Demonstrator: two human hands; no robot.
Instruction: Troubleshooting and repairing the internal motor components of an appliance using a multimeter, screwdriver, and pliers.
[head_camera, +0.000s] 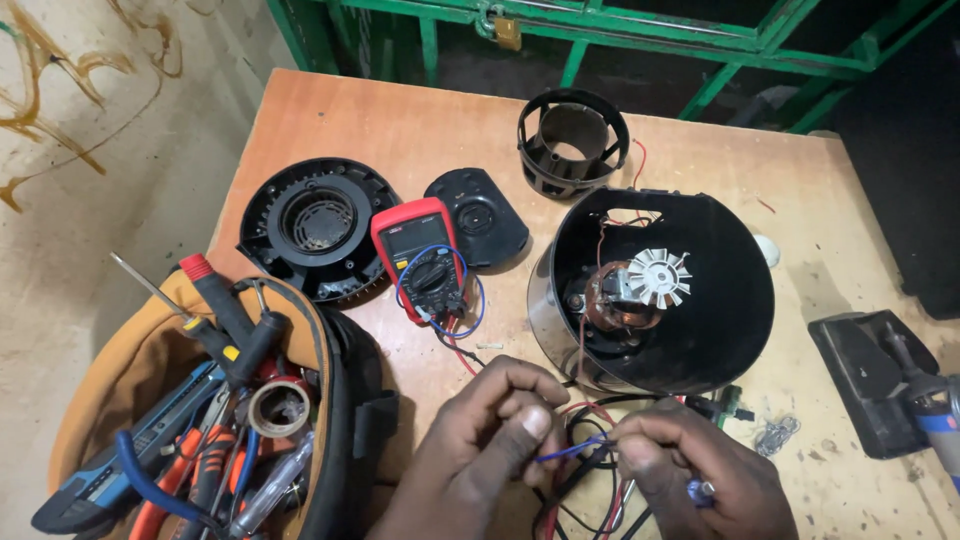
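Blue wire (570, 452) pinched between left hand (490, 440) and right hand (690, 470).

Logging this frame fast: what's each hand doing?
Left hand: fingers pinched shut on the blue wire.
Right hand: fingers pinched on the same wire's other end.

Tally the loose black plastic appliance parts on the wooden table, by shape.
Large open black housing with motor and white fan: 1
Round ribbed black disc: 1
Flat oval black cover: 1
Open black cylindrical ring: 1
Total: 4
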